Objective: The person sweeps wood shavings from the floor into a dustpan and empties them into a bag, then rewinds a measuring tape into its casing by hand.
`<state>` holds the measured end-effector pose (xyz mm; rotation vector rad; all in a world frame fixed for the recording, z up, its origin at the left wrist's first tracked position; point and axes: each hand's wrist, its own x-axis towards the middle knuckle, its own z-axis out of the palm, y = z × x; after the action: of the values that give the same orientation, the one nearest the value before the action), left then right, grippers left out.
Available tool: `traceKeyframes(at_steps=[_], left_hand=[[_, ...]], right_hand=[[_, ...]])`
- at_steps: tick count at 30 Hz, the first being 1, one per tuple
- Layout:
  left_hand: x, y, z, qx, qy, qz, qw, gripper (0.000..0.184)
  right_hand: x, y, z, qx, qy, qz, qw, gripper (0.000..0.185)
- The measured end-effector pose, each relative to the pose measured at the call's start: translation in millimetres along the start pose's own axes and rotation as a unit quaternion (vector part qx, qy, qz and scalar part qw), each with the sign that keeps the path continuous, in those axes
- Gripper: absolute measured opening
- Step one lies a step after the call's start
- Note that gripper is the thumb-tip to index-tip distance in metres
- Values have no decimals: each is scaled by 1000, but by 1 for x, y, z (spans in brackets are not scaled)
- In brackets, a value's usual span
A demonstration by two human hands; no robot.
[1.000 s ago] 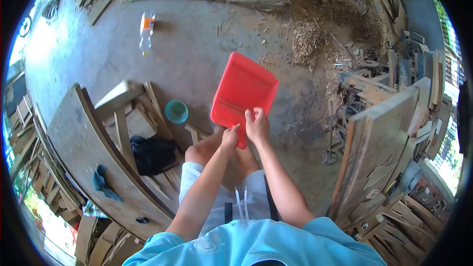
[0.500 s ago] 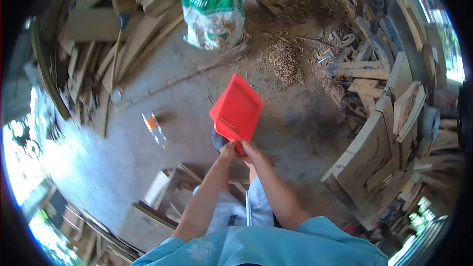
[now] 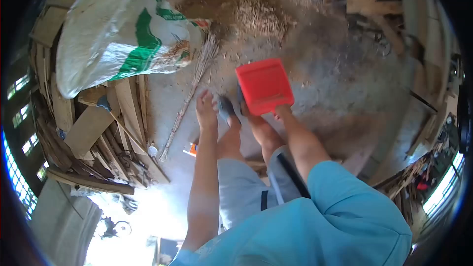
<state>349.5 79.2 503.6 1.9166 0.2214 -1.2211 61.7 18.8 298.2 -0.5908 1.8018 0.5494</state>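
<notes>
A red plastic dustpan (image 3: 266, 84) is in my right hand (image 3: 282, 112), whose fingers are wrapped round its short handle. The pan lies out in front of my right leg, above the floor. My left hand (image 3: 207, 107) is raised with nothing in it, its fingers apart and slightly bent. Nearest to that hand is a stick broom (image 3: 187, 99) lying on the floor, its bristly end toward the sack. A large white sack with green print (image 3: 116, 32) bulges at upper left. Wood shavings (image 3: 258, 17) are heaped beyond the dustpan.
Planks and boards (image 3: 130, 113) are stacked on the left, with a yellow-handled broom (image 3: 125, 130) among them. A bottle with an orange label (image 3: 192, 149) is partly hidden by my left forearm. Timber pieces (image 3: 372, 2) lie at upper right.
My left hand has let go of the dustpan and moved left. The right hand has carried the pan to the right. My view has turned, and the sack now appears larger and farther left.
</notes>
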Motion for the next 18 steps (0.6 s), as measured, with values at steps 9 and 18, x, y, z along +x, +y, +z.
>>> traceKeyframes(at_steps=[9, 18], left_hand=[[116, 5, 108, -52, -116, -9, 992, 43], [173, -44, 191, 91, -219, 9, 971, 32]], right_hand=[[163, 75, -80, -43, 169, 58, 983, 18], [222, -64, -123, -280, 194, -147, 929, 44]])
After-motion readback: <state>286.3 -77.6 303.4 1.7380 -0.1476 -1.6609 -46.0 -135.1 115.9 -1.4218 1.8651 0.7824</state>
